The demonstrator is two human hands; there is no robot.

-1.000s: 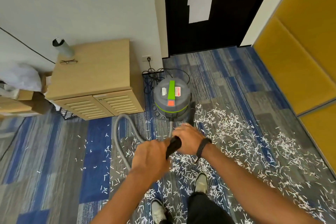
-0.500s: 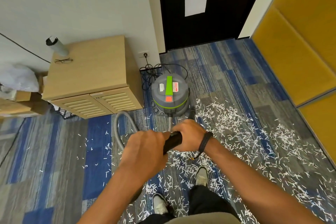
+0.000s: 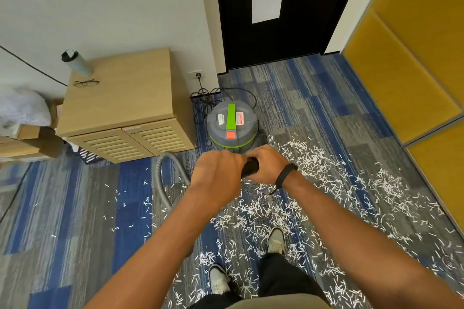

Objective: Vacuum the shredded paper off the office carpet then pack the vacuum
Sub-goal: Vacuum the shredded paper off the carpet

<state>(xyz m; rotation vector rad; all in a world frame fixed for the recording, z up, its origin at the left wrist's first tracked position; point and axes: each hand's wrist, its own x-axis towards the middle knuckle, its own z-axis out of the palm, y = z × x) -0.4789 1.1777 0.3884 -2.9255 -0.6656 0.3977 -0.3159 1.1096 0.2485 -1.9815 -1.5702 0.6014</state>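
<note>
1. The task looks barely under way: shredded paper [image 3: 313, 183] lies thick on the carpet [image 3: 75, 208] around the person's shoes and out toward the yellow wall panels [image 3: 401, 83], thinner on the blue tiles to the left.
2. The vacuum [image 3: 232, 128] stands just beyond the hands, beside the wooden cabinet [image 3: 120, 105], its cord plugged into the wall socket [image 3: 197, 75]; packing is all still ahead.
3. The left hand [image 3: 216, 178] and right hand [image 3: 266, 165] each have their grip clamped on the black wand handle [image 3: 249, 168].
4. The grey hose [image 3: 163, 178] loops left, then vanishes under the left arm.
5. The wand below the handle and the nozzle are hidden, so I cannot tell where suction meets the floor.
</note>
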